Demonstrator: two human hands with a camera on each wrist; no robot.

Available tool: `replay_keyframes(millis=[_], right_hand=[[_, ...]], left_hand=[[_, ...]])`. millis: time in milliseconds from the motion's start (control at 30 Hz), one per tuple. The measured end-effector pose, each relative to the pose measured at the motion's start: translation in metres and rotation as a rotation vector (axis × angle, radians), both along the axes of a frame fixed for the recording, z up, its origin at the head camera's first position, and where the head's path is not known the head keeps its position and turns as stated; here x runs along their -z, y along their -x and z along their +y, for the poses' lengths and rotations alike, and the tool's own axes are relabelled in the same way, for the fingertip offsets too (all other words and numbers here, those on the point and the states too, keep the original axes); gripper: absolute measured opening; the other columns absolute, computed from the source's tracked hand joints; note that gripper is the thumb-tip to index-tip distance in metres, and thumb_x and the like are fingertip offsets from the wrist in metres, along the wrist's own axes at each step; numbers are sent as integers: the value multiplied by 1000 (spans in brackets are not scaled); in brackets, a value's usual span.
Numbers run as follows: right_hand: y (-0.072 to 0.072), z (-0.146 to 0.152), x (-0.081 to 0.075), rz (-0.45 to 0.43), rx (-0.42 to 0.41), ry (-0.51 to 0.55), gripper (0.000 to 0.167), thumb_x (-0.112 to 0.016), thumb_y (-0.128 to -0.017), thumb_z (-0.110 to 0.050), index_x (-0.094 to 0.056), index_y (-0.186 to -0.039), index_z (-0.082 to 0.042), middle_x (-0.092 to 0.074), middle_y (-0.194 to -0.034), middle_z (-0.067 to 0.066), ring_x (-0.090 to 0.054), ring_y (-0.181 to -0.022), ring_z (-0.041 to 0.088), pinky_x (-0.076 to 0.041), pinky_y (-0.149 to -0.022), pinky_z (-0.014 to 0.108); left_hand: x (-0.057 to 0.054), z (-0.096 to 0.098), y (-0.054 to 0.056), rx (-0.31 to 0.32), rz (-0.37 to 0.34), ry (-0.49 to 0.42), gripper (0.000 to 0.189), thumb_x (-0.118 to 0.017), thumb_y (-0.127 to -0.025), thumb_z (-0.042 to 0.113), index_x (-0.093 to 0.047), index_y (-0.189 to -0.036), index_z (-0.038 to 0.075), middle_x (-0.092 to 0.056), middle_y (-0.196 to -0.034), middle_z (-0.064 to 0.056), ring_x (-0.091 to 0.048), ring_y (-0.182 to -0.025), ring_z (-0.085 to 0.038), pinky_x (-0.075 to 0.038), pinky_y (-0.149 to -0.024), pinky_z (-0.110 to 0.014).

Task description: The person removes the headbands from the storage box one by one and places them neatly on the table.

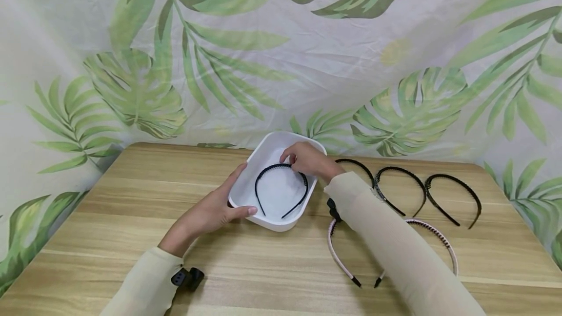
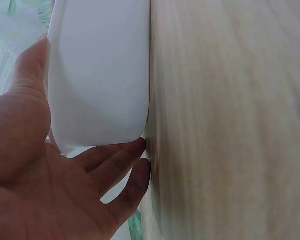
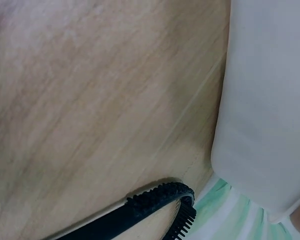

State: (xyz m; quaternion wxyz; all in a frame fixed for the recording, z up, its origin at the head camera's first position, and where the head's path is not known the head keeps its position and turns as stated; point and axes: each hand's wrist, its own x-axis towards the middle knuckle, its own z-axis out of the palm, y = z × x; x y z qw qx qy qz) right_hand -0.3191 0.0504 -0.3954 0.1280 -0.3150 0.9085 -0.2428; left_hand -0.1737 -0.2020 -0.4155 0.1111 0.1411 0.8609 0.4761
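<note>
A white box (image 1: 287, 225) with rounded corners stands on the table. My left hand (image 1: 213, 208) grips its left side, thumb over the near rim; in the left wrist view the same hand (image 2: 55, 175) has its fingers around the outside of the wall. Inside the box is a thin black toothed headband (image 1: 258, 184), its two ends towards the near wall. Reaching over the far right rim, my right hand (image 1: 307, 159) has curled fingers and pinches the top of the band; the contact is partly hidden. The right wrist view misses that grip.
Several black headbands (image 1: 400, 168) lie in a row right of the box, one close to its wall. Nearer me lie pink headbands (image 1: 334, 252), partly under my right forearm. A leaf-patterned cloth (image 1: 246, 62) hangs behind the wooden table (image 1: 110, 199).
</note>
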Motion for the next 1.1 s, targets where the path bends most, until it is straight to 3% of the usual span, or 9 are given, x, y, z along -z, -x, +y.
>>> replay_keyframes(millis=[233,800,1100], right_hand=[[0,1,0,32,-24,63,47,-49,-82,14,-79,-113,-3,-73,-99,19,-59,-82,19,-43,-67,21],[-2,1,3,26,17,92,48,-53,-83,12,-81,-116,-8,-72,-101,14,-60,-89,20,-46,-71,23],[-5,2,1,22,29,153,44,-55,-86,11,-80,-118,-7,-71,-104,15,-57,-86,19,-45,-67,23]], left_hand=[[0,0,0,-3,3,8,107,-79,-96,29,-2,-171,24,-29,-170,-19,-53,-132,-34,-44,-106,-49],[3,0,0,-7,8,9,108,-80,-95,28,-3,-171,22,-30,-170,-17,-50,-135,-34,-40,-111,-52],[2,0,1,-9,8,22,109,-80,-95,29,-2,-171,22,-32,-168,-18,-53,-127,-33,-43,-105,-48]])
